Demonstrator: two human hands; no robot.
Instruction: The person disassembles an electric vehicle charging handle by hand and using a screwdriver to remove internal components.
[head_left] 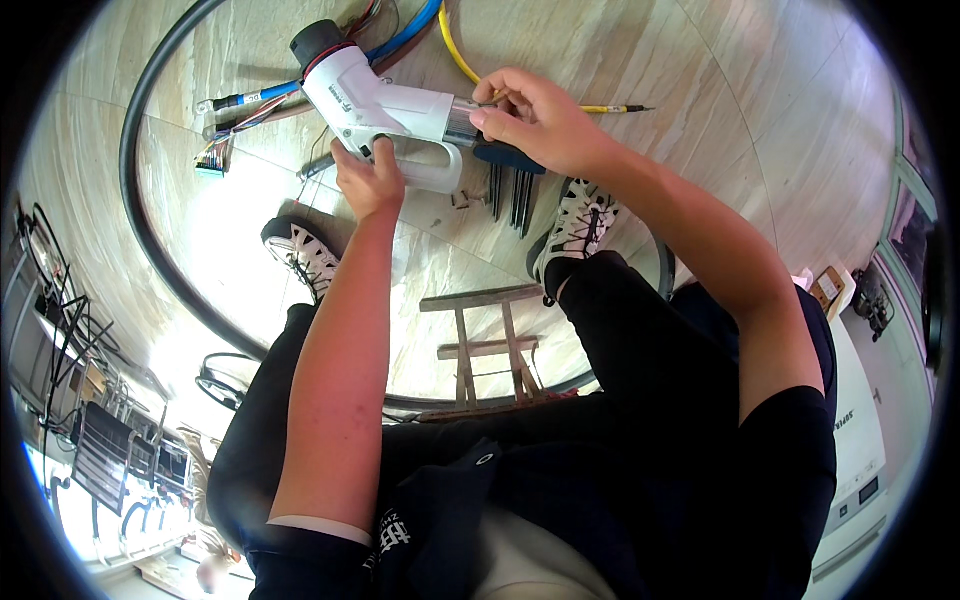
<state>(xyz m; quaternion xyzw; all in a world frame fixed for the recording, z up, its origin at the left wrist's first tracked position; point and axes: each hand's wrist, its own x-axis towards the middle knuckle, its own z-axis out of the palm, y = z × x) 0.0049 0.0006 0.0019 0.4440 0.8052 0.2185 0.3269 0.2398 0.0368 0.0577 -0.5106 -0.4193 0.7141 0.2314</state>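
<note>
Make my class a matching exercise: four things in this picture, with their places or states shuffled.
Things
1. White connector
2. Thick black cable
3. Yellow cable
4. Wooden frame

Places or states
A. Between the person's legs
B. Gripped by the left hand
C. Tip extends right, past the right hand
D. Curves down left of the left shoe

Pairs: 1B, 2D, 3C, 4A

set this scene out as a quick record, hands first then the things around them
left hand: gripping the white gun-shaped connector
right hand: at the connector's other end, fingers curled, exact hold unclear
black round end: toward upper left
yellow cable: arcs above right hand
thick black cable: curves round at left
floor: pale, streaked
</note>
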